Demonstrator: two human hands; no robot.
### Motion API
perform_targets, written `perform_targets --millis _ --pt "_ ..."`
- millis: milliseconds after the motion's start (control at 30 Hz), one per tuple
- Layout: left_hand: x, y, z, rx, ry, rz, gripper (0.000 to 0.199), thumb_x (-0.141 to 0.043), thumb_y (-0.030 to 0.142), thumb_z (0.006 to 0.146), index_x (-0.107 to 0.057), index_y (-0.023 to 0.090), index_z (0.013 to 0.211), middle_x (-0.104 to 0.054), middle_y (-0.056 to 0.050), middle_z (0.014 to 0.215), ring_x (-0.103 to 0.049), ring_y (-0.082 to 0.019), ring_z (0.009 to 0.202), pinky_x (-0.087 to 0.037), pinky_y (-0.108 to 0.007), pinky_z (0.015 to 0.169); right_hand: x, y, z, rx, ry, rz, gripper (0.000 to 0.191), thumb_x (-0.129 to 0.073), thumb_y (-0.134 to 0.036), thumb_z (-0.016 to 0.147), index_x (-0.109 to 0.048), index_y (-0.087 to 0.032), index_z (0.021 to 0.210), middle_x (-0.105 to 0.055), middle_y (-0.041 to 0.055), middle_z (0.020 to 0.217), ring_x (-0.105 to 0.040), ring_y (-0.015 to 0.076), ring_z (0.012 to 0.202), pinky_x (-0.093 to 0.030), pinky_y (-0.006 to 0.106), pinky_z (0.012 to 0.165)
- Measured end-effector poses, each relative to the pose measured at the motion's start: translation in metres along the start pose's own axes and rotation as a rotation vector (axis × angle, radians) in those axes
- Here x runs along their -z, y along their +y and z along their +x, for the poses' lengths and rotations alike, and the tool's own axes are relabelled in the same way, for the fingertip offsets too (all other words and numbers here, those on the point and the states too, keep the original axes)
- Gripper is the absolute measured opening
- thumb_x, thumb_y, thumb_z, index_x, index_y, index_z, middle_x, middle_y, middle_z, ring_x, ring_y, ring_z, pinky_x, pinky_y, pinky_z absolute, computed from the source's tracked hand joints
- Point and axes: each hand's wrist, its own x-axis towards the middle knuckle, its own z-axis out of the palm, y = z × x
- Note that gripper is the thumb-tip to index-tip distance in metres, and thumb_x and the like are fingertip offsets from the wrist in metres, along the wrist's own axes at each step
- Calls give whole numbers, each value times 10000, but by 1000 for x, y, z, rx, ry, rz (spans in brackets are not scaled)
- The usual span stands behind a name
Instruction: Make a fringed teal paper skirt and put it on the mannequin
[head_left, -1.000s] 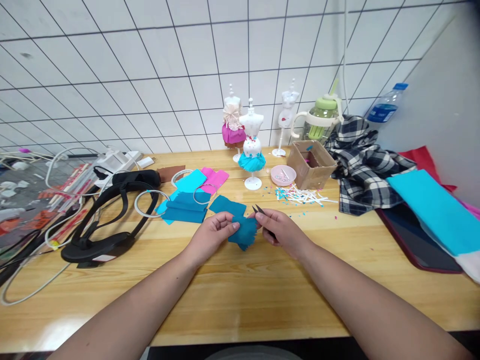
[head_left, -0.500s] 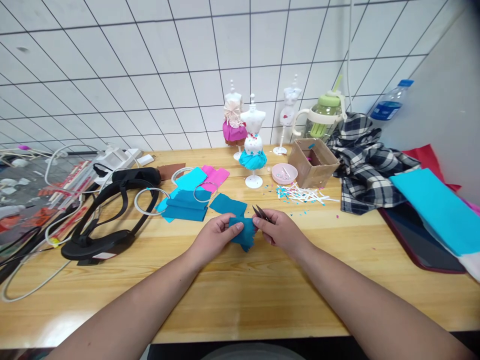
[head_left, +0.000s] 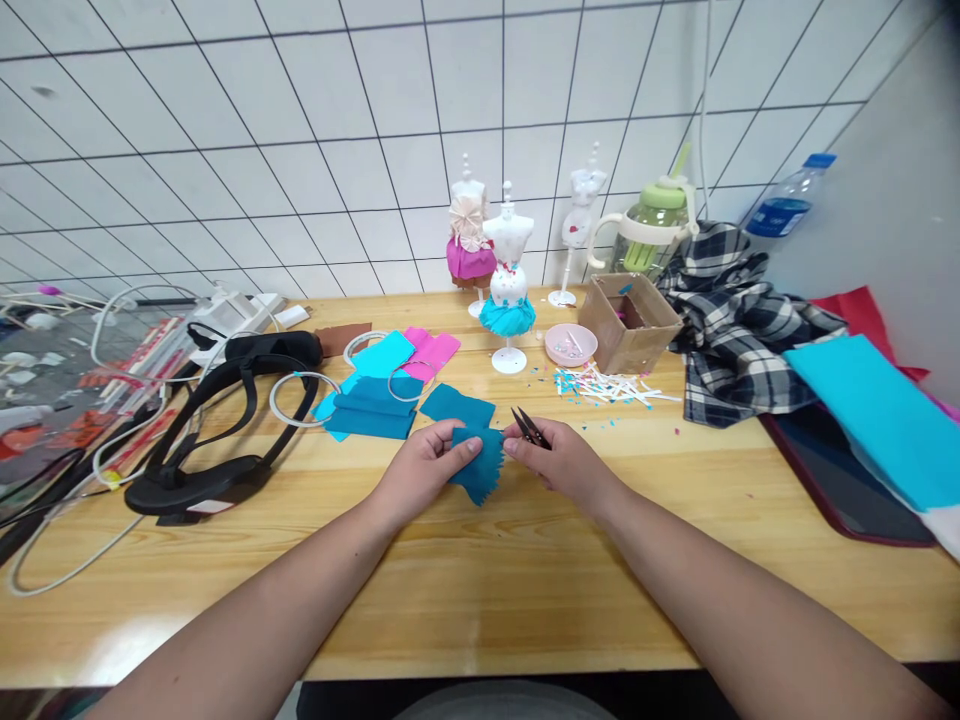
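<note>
My left hand [head_left: 427, 463] pinches a small teal sheet [head_left: 477, 470], paper or cloth, jagged down its right edge, at twelve o'clock before me; my right hand [head_left: 564, 456] grips slender dark metal scissors [head_left: 531, 429], pointed blades parted, aimed toward eleven. Its fingertips seem to meet the sheet. A hard tug there could tear the jagged teeth; blades closing carelessly could nick my fingers.

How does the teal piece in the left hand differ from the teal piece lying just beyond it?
The held piece has a jagged edge; the lying piece looks straight where visible. The left hand pinches the held piece, while the lying piece rests on the table. Both are teal.
</note>
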Motion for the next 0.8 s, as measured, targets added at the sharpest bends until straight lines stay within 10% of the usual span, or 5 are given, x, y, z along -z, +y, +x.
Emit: perform_targets --millis 167,533,800 --pt "2 0 1 -13 18 7 387 -747 514 719 -622 155 790 -636 10 674 -545 -122 587 -428 -245 577 7 -4 0 31 -24 3 493 -413 -608 891 -658 -180 861 -373 -55 537 -329 104 489 -272 243 488" --pt "3 -1 3 -39 5 -50 378 -770 486 713 -650 149 832 -678 -7 711 -589 -140 614 -466 -258 610 -7 4 -1 31 -91 -79 287 -709 -423 717 -602 -184 836 -405 -70 582 -363 100 556 -281 238 535" --pt "1 -9 3 59 -233 -409 488 -746 525 732 -719 149 1041 -734 -131 1044 -679 -243 885 -515 -288 717 -8 1 -3 17 11 38 291 -684 -446 732 -538 -208 814 -390 -73 604 -325 95 534 -287 242 522"
